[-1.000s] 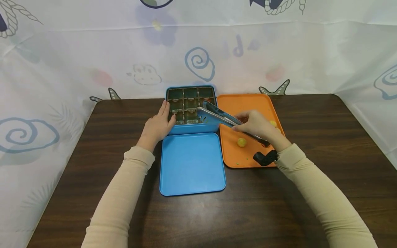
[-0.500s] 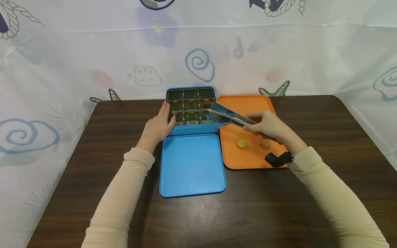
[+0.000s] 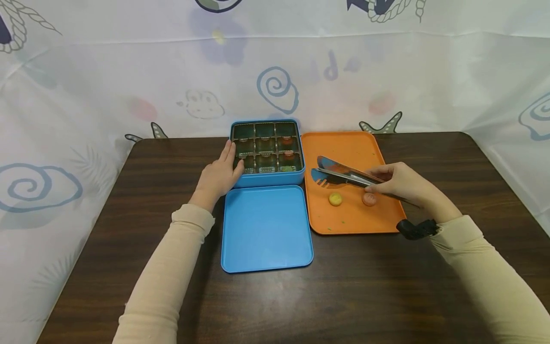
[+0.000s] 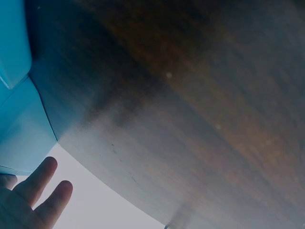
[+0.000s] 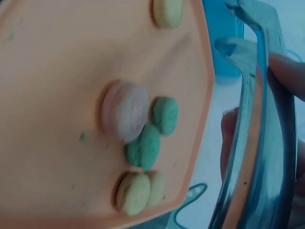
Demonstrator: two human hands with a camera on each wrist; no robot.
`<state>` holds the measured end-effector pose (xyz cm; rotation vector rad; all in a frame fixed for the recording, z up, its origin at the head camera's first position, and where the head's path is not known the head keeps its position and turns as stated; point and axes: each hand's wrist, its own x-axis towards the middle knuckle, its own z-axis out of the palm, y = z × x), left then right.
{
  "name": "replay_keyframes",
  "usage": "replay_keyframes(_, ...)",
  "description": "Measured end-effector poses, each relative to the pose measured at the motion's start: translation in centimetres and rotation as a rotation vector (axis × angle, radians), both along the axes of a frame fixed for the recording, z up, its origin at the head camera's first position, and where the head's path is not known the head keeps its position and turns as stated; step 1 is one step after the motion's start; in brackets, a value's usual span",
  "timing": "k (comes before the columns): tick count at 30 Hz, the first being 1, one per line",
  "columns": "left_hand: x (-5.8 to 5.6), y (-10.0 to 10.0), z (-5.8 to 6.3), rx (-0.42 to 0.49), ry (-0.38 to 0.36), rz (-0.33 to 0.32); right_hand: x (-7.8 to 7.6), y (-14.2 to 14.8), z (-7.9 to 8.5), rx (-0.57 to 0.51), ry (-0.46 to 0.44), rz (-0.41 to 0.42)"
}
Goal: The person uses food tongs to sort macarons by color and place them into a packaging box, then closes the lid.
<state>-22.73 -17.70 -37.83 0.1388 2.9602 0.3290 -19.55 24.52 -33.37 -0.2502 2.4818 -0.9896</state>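
Note:
My right hand (image 3: 399, 183) grips metal tongs (image 3: 353, 177) over the orange tray (image 3: 318, 217). In the right wrist view the tongs' tips stand apart, with nothing seen between them. Below lie a yellow macaron (image 3: 335, 198) and a pink macaron (image 3: 369, 198). The right wrist view also has green macarons (image 5: 165, 115) and pale yellow ones (image 5: 133, 193) on that tray. With straight fingers, my left hand (image 3: 218, 177) touches the left side of a blue box (image 3: 269, 179). Its divided insert holds reddish pieces (image 3: 289, 141) and a green piece (image 3: 288, 168) in the right column.
A blue lid or shallow tray (image 3: 267, 229) lies in front of the box. Green crumbs dot the orange tray. The dark wooden table (image 3: 275, 306) ends at a patterned white cloth (image 3: 326, 95) behind.
The right hand and tongs have moved right, away from the box and over the orange tray. A green piece now shows in the box's front right compartment. The left hand stays put.

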Motion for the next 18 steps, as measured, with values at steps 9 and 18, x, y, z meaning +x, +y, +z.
replay_keyframes(9,-0.1,0.0,-0.1,0.006,0.002,0.001,0.3,1.3,-0.7,0.008,-0.040,0.027)
replay_keyframes(18,-0.1,0.0,-0.2,-0.001,-0.001,0.000,0.3,2.0,-1.5,0.010,-0.043,0.047)
